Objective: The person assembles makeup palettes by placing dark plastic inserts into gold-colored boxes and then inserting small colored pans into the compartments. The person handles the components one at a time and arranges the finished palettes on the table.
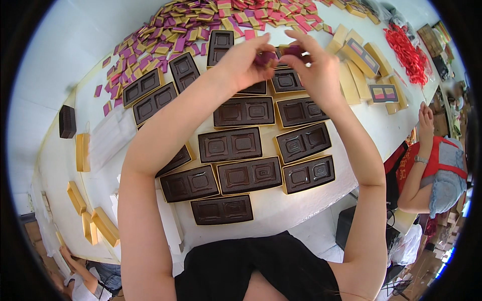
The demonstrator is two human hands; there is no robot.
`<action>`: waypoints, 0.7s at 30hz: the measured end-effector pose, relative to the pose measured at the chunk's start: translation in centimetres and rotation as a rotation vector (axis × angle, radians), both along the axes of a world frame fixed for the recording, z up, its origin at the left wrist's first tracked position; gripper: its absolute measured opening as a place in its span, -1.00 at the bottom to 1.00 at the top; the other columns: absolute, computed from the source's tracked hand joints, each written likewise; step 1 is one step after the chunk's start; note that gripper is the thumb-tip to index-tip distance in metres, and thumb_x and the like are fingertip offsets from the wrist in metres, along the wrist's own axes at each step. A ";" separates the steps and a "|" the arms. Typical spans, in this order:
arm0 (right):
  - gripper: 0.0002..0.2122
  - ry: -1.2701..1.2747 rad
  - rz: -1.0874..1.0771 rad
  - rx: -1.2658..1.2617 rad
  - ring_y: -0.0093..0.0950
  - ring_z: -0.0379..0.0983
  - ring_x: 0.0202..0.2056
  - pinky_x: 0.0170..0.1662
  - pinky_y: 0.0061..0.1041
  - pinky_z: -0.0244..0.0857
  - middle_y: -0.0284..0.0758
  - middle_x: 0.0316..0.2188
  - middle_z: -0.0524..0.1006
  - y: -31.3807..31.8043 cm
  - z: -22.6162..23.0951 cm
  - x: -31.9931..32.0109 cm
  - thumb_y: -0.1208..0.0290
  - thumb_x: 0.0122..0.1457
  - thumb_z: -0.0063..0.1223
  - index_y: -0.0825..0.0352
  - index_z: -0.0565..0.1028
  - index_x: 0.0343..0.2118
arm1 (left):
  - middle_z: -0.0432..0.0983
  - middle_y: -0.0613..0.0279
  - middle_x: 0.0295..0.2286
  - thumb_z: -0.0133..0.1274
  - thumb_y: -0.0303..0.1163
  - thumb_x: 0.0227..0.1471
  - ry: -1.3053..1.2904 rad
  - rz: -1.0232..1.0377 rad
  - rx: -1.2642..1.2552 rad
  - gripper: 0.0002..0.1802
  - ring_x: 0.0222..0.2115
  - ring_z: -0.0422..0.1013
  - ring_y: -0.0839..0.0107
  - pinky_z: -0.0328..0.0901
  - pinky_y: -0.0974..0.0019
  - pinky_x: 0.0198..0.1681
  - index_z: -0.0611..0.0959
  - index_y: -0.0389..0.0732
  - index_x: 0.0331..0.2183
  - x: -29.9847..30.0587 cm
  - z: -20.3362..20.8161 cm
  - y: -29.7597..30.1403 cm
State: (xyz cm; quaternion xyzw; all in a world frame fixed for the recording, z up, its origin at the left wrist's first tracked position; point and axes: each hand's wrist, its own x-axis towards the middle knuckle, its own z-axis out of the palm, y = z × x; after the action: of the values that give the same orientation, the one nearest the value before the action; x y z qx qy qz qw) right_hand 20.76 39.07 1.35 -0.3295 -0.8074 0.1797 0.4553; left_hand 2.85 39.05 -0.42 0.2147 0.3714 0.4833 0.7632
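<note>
White table [281, 210]: both hands' fingers [296, 37] pinch purple packet [264, 57].

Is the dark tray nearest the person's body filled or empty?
Empty: both hollows of the dark tray show bare brown plastic, no packets inside.

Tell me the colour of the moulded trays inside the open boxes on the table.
Dark brown trays, set in gold-yellow boxes; the head view shows them best.

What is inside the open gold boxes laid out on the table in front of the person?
Each gold box holds a dark brown tray with two empty moulded wells. Whatever lies beneath the trays is covered, and the left forearm hides parts of some boxes.
</note>
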 end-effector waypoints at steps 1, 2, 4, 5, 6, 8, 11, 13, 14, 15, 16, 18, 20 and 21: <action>-0.63 -0.063 -0.019 0.110 -0.26 0.54 -0.39 -0.31 -0.40 0.42 -0.22 -0.45 0.58 0.2 -0.1 0.3 0.60 -0.04 0.19 0.32 0.48 -0.10 | 0.38 0.27 -0.43 0.16 -0.24 0.05 -0.032 0.033 -0.022 -0.71 -0.48 0.38 0.47 0.34 0.45 -0.54 0.50 -0.24 -0.31 -0.6 -0.1 0.3; -0.63 -0.125 -0.038 0.219 -0.26 0.53 -0.39 -0.31 -0.39 0.42 -0.23 -0.46 0.58 0.6 -0.3 1.0 0.59 -0.04 0.20 0.31 0.48 -0.10 | 0.36 0.35 -0.48 0.14 -0.32 0.03 0.044 0.048 -0.072 -0.80 -0.52 0.34 0.56 0.21 0.51 -0.59 0.52 -0.21 -0.33 -1.2 -0.1 0.7; -0.59 -0.307 0.021 0.356 -0.21 0.50 -0.32 -0.26 -0.36 0.42 -0.20 -0.39 0.57 1.0 -1.2 2.4 0.62 -0.01 0.16 0.29 0.46 -0.04 | 0.34 0.43 -0.55 0.12 -0.35 0.05 0.182 0.069 0.048 -0.85 -0.58 0.30 0.58 0.19 0.52 -0.59 0.53 -0.17 -0.34 -1.4 0.9 -0.4; -0.56 -0.360 0.032 0.265 -0.21 0.49 -0.27 -0.22 -0.36 0.41 -0.18 -0.31 0.56 0.6 -1.8 2.7 0.65 0.00 0.13 0.29 0.43 0.01 | 0.33 0.45 -0.58 0.11 -0.36 0.07 0.259 0.031 0.094 -0.89 -0.60 0.28 0.59 0.17 0.53 -0.58 0.54 -0.15 -0.35 -1.7 0.8 -0.5; -0.53 -0.413 0.043 0.177 -0.21 0.49 -0.22 -0.18 -0.37 0.40 -0.16 -0.24 0.54 -0.1 -2.1 2.9 0.68 0.01 0.10 0.30 0.40 0.05 | 0.36 0.40 -0.57 0.12 -0.36 0.05 0.491 -0.003 0.201 -0.88 -0.59 0.33 0.53 0.21 0.48 -0.57 0.56 -0.16 -0.36 -1.7 0.6 -0.6; -0.47 -0.494 0.094 -0.122 -0.16 0.44 -0.09 -0.03 -0.32 0.35 -0.09 -0.05 0.46 -1.3 -2.0 3.7 0.75 0.06 -0.03 0.28 0.32 0.15 | 0.42 0.30 -0.56 0.14 -0.36 0.01 0.954 -0.070 0.415 -0.87 -0.56 0.42 0.43 0.29 0.38 -0.54 0.60 -0.17 -0.36 -1.7 0.1 -1.1; -0.55 -0.368 0.118 -0.321 -0.14 0.39 0.01 0.04 -0.27 0.31 -0.13 -0.04 0.48 -1.8 -1.6 5.1 0.68 0.06 0.01 0.35 0.37 0.08 | 0.43 0.26 -0.55 0.12 -0.44 0.01 1.412 0.073 0.972 -0.89 -0.64 0.34 0.48 0.24 0.41 -0.53 0.62 -0.17 -0.33 -1.5 -0.5 -2.6; -0.57 -0.451 0.152 -0.063 -0.16 0.37 0.05 0.08 -0.29 0.29 -0.15 -0.01 0.47 -1.8 -2.0 5.6 0.66 0.07 0.01 0.36 0.39 0.06 | 0.50 0.20 -0.40 0.07 -0.54 -0.05 1.509 0.129 1.253 -0.74 -0.50 0.46 0.31 0.35 0.29 -0.41 0.63 -0.16 -0.23 -1.6 -1.6 -2.7; -0.59 -0.490 0.170 0.068 -0.17 0.36 0.07 0.10 -0.31 0.29 -0.17 0.00 0.47 -1.8 -2.1 5.7 0.66 0.07 0.02 0.36 0.41 0.05 | 0.50 0.20 -0.36 0.06 -0.56 -0.06 1.531 0.094 1.316 -0.72 -0.46 0.47 0.28 0.37 0.27 -0.37 0.63 -0.16 -0.22 -1.6 -2.0 -2.9; -0.60 -0.476 0.161 0.048 -0.18 0.35 0.08 0.11 -0.30 0.27 -0.18 0.01 0.46 -1.9 -2.2 5.6 0.65 0.08 0.02 0.36 0.42 0.03 | 0.50 0.21 -0.33 0.04 -0.58 -0.07 1.546 0.054 1.384 -0.69 -0.43 0.49 0.24 0.38 0.25 -0.34 0.63 -0.16 -0.21 -1.5 -2.1 -3.0; -0.61 -0.462 0.153 0.029 -0.19 0.33 0.10 0.13 -0.29 0.26 -0.19 0.02 0.45 -1.9 -2.3 5.4 0.64 0.08 0.02 0.36 0.43 0.02 | 0.50 0.24 -0.21 0.00 -0.63 -0.14 1.568 -0.030 1.350 -0.60 -0.32 0.50 0.21 0.41 0.22 -0.27 0.61 -0.16 -0.17 -1.4 -2.0 -3.3; -0.65 -0.511 0.147 0.034 -0.21 0.30 0.13 0.17 -0.23 0.20 -0.22 0.04 0.45 -1.9 -2.4 5.1 0.58 0.10 0.03 0.35 0.45 0.00 | 0.50 0.23 -0.15 -0.03 -0.63 -0.17 1.571 -0.079 1.396 -0.55 -0.29 0.50 0.21 0.42 0.23 -0.26 0.60 -0.16 -0.15 -0.8 -1.7 -3.7; -0.68 -0.639 0.149 0.081 -0.24 0.27 0.16 0.22 -0.13 0.12 -0.24 0.05 0.44 -1.8 -2.7 5.0 0.48 0.15 0.03 0.33 0.46 -0.01 | 0.48 0.25 -0.05 -0.04 -0.60 -0.19 1.608 -0.119 1.414 -0.50 -0.22 0.50 0.23 0.43 0.24 -0.25 0.59 -0.15 -0.10 -0.4 -2.2 -4.0; -0.68 -0.691 0.129 0.128 -0.26 0.25 0.17 0.23 -0.09 0.07 -0.25 0.06 0.44 -1.9 -2.8 4.8 0.42 0.16 0.03 0.32 0.47 -0.01 | 0.48 0.26 -0.05 -0.03 -0.58 -0.18 1.639 -0.138 1.413 -0.51 -0.22 0.50 0.24 0.43 0.24 -0.25 0.59 -0.16 -0.10 -0.2 -2.4 -4.2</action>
State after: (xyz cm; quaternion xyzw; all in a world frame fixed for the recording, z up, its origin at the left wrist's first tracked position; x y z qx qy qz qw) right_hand 25.57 37.16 -1.50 -0.2899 -0.9424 0.0352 0.1629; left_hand 2.60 34.81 -2.82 0.8837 0.3932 0.2536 0.0121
